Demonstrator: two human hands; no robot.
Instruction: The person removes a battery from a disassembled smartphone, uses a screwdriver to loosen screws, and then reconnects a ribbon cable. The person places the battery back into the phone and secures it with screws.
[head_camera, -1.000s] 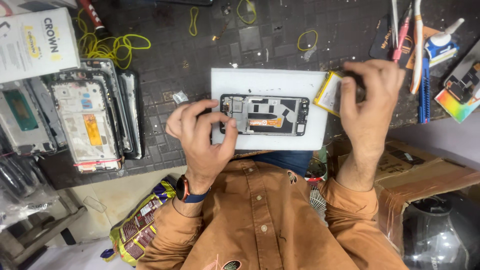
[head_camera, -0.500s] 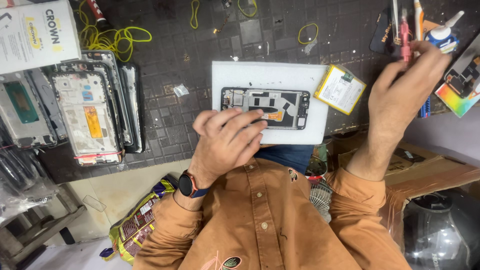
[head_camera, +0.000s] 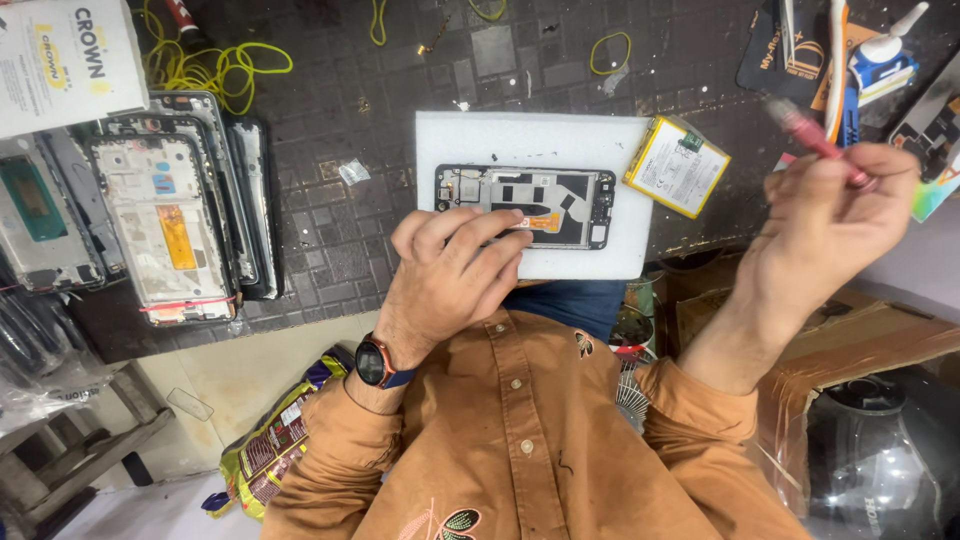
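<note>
An opened phone body (head_camera: 565, 190) with its insides showing lies on a white foam pad (head_camera: 530, 135) on the dark work mat. My left hand (head_camera: 450, 270), with a watch on the wrist, rests on the phone's near edge, fingertips on the orange part. A yellow battery (head_camera: 677, 165) lies on the mat just right of the pad. My right hand (head_camera: 830, 220) is raised at the right, away from the phone, holding a thin red-handled tool (head_camera: 805, 128) that points up and left.
Several stripped phone frames (head_camera: 165, 220) are stacked at the left beside a white box (head_camera: 60, 60). Yellow rubber bands (head_camera: 215, 60) lie at the back. More tools and a glue bottle (head_camera: 870, 55) sit at the back right. A cardboard box (head_camera: 880, 340) stands at my right.
My right hand set the yellow battery down beside the pad, reached to the tools at the right and came away holding the red-handled tool. My left hand stayed on the phone.
</note>
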